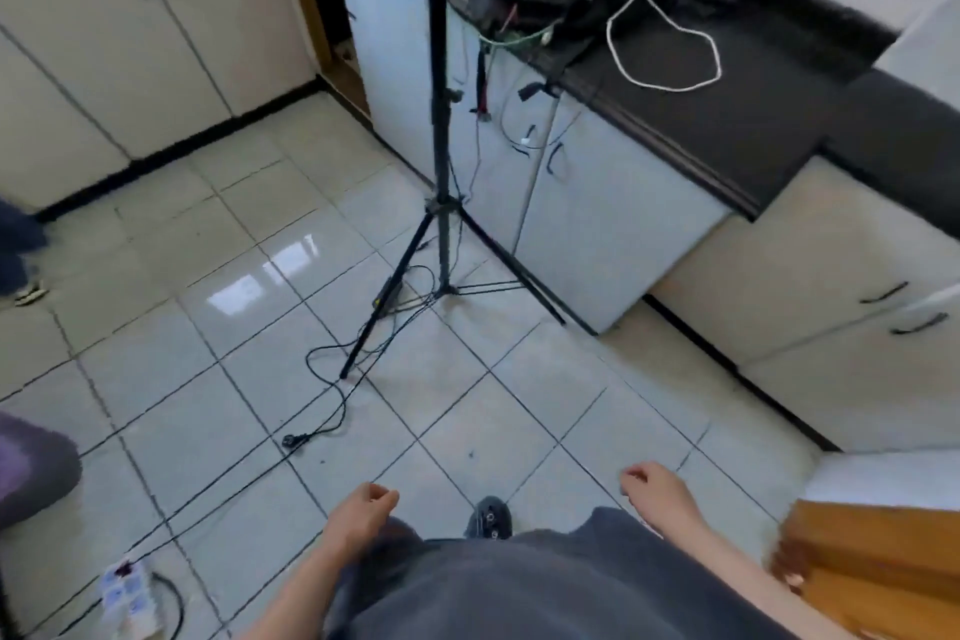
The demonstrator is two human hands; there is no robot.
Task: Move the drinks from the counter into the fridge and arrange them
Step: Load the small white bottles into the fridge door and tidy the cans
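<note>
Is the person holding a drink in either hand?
No, the left hand and the right hand both hang loosely curled with nothing in them, above the tiled floor.

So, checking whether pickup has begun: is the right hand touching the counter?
Apart. Head view shows the right hand hanging over floor tiles, clear of the counter.

Person, head-camera view, worn items and visible parts:

- Garment [545,592]: dark grey, plain matte cloth with soft folds, filling the lower middle of the view. Cannot tell whether it is a shirt or trousers.
- Left forearm [306,587] and right forearm [732,572]: bare up to the frame edge.
- Left hand [363,509] and right hand [657,489]: bare.
- Shoe [488,517]: one toe showing, black, rounded, with small pale spots on top. Detail is blurred.
</note>
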